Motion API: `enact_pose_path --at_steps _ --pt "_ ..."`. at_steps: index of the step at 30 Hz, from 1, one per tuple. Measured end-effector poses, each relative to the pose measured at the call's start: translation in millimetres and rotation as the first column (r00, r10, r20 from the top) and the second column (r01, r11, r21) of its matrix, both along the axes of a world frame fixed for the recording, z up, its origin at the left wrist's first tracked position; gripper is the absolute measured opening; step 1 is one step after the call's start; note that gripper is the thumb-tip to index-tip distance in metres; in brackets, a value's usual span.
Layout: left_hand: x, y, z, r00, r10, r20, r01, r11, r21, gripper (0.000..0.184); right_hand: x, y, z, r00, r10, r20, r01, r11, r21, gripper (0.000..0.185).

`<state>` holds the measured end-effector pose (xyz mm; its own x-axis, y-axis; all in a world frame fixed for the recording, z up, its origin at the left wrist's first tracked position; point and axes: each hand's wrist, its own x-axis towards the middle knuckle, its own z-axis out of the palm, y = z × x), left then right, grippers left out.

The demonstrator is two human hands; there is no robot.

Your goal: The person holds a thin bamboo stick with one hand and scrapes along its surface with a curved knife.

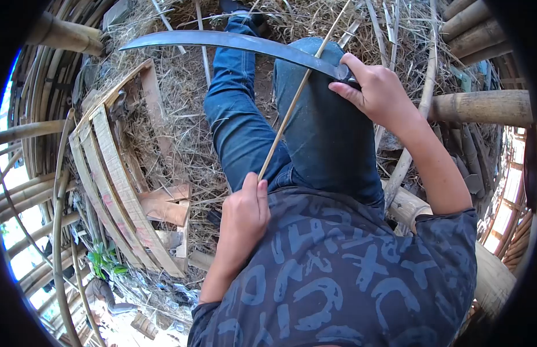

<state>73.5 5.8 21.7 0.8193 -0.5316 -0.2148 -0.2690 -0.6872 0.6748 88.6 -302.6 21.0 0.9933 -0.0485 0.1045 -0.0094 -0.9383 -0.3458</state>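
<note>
My left hand (pixel 244 211) is closed around the lower end of a thin bamboo strip (pixel 285 120), close to my waist. The strip slants up and to the right, passing over my jeans (pixel 332 139) at the thigh. In my right hand (pixel 379 91) is the dark handle of a sickle (pixel 222 39), fingers wrapped round it above my knee. Its long, curved metal blade points left across both legs. Blade and strip cross over the knee, seemingly touching; my palm hides most of the handle.
A broken wooden slat crate (pixel 121 191) lies on the left. Dry straw and shavings (pixel 170 115) cover the ground, with loose sticks among them. Thick bamboo poles (pixel 482 107) stick in from the right, and a bamboo wall (pixel 40 139) curves round the left.
</note>
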Motion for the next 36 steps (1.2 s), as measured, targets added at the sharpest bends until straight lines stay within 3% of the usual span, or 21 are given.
enact_pose_path --at_steps 11,13,16,23,28,30,32,36 --pt "-58.7 79.2 -1.3 0.988 0.103 -0.118 -0.095 0.993 0.068 0.02 1.5 4.5 3.8 0.996 -0.032 -0.078 0.033 0.999 0.005 0.053" --pt "-70.5 99.0 0.3 0.987 0.114 -0.115 -0.105 0.991 0.078 0.02 2.0 2.1 0.1 0.997 -0.06 -0.04 0.06 0.998 0.016 0.065" --pt "-84.7 116.9 4.7 0.979 0.159 -0.124 -0.147 0.984 0.104 0.019 3.1 7.1 9.4 0.994 -0.053 -0.097 0.051 0.998 -0.02 0.064" --pt "-116.9 188.2 -7.2 0.93 0.283 -0.236 -0.242 0.952 0.186 0.021 2.3 0.6 3.5 0.997 -0.065 -0.036 0.066 0.998 0.018 0.056" --pt "-94.2 154.5 -5.2 0.928 0.298 -0.222 -0.272 0.952 0.141 0.02 1.8 9.9 2.1 0.999 -0.023 0.036 0.021 0.998 0.059 0.049" --pt "-74.4 120.0 -9.2 0.953 0.198 -0.227 -0.193 0.98 0.047 0.018 1.6 10.3 0.4 0.997 0.001 0.071 -0.005 0.998 0.061 0.048" --pt "-50.8 77.4 -8.8 0.982 0.124 -0.145 -0.129 0.991 -0.031 0.017 1.0 6.9 3.9 0.996 0.077 0.036 -0.079 0.995 0.056 0.049" --pt "-7.4 16.6 -7.4 0.999 0.031 0.018 -0.03 0.999 -0.044 0.019 2.2 0.0 14.2 0.995 0.048 -0.083 -0.042 0.997 0.069 0.054"
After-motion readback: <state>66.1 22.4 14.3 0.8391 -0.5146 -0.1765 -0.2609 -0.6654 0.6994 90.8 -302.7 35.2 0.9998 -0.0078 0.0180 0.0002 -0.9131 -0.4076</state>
